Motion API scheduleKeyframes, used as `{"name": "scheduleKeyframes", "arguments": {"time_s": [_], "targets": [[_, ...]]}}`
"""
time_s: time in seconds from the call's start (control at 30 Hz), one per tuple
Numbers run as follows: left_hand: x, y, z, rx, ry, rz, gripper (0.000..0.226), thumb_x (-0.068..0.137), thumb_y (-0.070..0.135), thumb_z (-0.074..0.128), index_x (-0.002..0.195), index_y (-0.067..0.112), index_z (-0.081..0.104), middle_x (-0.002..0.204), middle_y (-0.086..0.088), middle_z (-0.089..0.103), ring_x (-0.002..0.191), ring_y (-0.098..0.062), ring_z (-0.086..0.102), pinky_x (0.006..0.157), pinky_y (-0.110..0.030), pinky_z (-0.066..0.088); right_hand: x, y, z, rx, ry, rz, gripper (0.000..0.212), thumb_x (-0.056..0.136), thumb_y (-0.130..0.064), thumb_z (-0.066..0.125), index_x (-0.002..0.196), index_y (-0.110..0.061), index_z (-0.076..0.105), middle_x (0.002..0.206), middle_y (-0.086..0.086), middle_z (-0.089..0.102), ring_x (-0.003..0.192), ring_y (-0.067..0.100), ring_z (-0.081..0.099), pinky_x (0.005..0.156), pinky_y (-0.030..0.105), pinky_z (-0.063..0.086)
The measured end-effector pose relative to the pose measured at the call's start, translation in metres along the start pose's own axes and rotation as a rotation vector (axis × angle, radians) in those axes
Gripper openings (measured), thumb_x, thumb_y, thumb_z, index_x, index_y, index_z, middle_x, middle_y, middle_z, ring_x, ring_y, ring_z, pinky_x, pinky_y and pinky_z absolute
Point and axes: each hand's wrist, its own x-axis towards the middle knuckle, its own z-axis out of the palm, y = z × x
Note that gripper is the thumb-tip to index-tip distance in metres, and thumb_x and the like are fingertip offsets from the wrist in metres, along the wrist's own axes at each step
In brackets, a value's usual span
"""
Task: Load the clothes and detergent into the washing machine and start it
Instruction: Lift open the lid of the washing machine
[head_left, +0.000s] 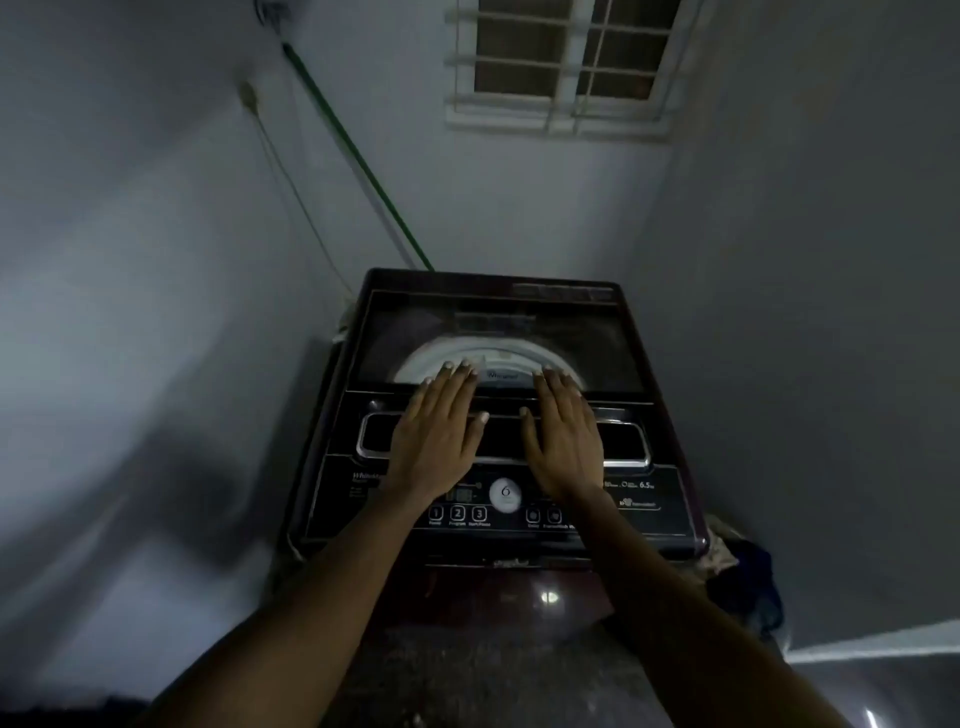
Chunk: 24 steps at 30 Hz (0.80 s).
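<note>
A dark maroon top-loading washing machine stands in a corner, with its glass lid lying down flat. Through the lid I see the white rim of the drum. My left hand lies flat, fingers straight, on the front part of the lid. My right hand lies flat beside it, a little apart, fingers straight too. Near the machine's front edge is the control panel, with a round white dial and numbered buttons. A heap of clothes, blue and pale, sits low at the machine's right side.
Pale walls close in on the left, back and right of the machine. A barred window is high on the back wall. A green hose and a thin cable run down the wall behind the machine. The floor in front is dark and speckled.
</note>
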Motion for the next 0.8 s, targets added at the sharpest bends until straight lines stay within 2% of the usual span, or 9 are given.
{"name": "scheduleKeyframes", "arguments": {"time_s": [0.13,0.3,0.4,0.47,0.53,0.6,0.7,0.8], "targets": [[-0.009,-0.005,0.016,0.023,-0.132,-0.018,0.065,0.102,0.051,0.027,0.15,0.008,0.035,0.157,-0.009,0.035,0.148,-0.022,0.027,0.122,-0.039,0.021,-0.004,0.012,0.013,-0.055,-0.094,0.041,0.057,0.102,-0.041,0.031,0.151,-0.015,0.023,0.159,0.003,0.021,0.148,0.015,0.01,0.121,0.033,0.01],[-0.015,-0.008,0.03,-0.021,-0.305,-0.04,0.084,0.092,0.069,0.012,0.153,0.013,0.028,0.162,-0.003,0.025,0.151,-0.017,0.016,0.123,-0.036,0.011,-0.003,0.025,0.029,-0.113,-0.234,0.03,0.063,0.1,-0.048,0.022,0.152,-0.014,0.019,0.16,0.001,0.017,0.149,0.014,0.004,0.12,0.03,0.003],[-0.014,-0.007,0.028,-0.035,-0.335,-0.058,0.095,0.086,0.079,0.015,0.153,0.014,0.027,0.161,-0.003,0.028,0.15,-0.018,0.02,0.122,-0.036,0.011,-0.001,0.029,0.033,-0.142,-0.247,0.044,0.062,0.098,-0.053,0.021,0.144,-0.015,0.036,0.151,0.003,0.037,0.143,0.019,0.027,0.119,0.036,0.015],[-0.012,-0.008,0.025,-0.043,-0.362,-0.048,0.102,0.08,0.086,0.026,0.154,0.016,0.024,0.161,-0.003,0.027,0.15,-0.019,0.019,0.121,-0.035,0.011,0.002,0.03,0.032,-0.163,-0.218,0.033,0.056,0.097,-0.054,0.025,0.131,-0.016,0.048,0.135,0.004,0.051,0.128,0.024,0.044,0.112,0.038,0.027],[-0.01,-0.01,0.023,-0.041,-0.392,-0.043,0.107,0.076,0.088,0.034,0.155,0.017,0.022,0.161,-0.002,0.024,0.15,-0.019,0.018,0.121,-0.035,0.011,0.008,0.03,0.029,-0.166,-0.225,0.039,0.051,0.096,-0.055,0.026,0.116,-0.016,0.053,0.119,0.004,0.057,0.112,0.024,0.05,0.101,0.038,0.035],[-0.008,-0.011,0.022,-0.029,-0.398,-0.04,0.11,0.073,0.09,0.035,0.155,0.017,0.021,0.161,-0.001,0.024,0.15,-0.019,0.018,0.122,-0.035,0.011,0.015,0.029,0.028,-0.155,-0.269,0.05,0.05,0.094,-0.056,0.028,0.108,-0.015,0.053,0.114,0.006,0.057,0.107,0.025,0.049,0.096,0.038,0.037],[-0.01,-0.013,0.022,0.004,-0.365,-0.021,0.109,0.074,0.09,0.038,0.153,0.016,0.027,0.159,-0.002,0.03,0.148,-0.019,0.024,0.122,-0.037,0.014,0.027,0.027,0.024,-0.116,-0.303,0.068,0.049,0.094,-0.056,0.035,0.108,-0.013,0.054,0.117,0.007,0.056,0.11,0.024,0.047,0.098,0.037,0.035],[-0.011,-0.016,0.016,0.072,-0.183,0.03,0.085,0.082,0.069,0.057,0.145,0.014,0.045,0.149,-0.004,0.047,0.139,-0.022,0.042,0.117,-0.04,0.027,0.041,0.022,0.013,-0.087,-0.29,0.095,0.051,0.093,-0.059,0.037,0.102,-0.014,0.058,0.114,0.007,0.059,0.11,0.025,0.047,0.096,0.038,0.037]]}}
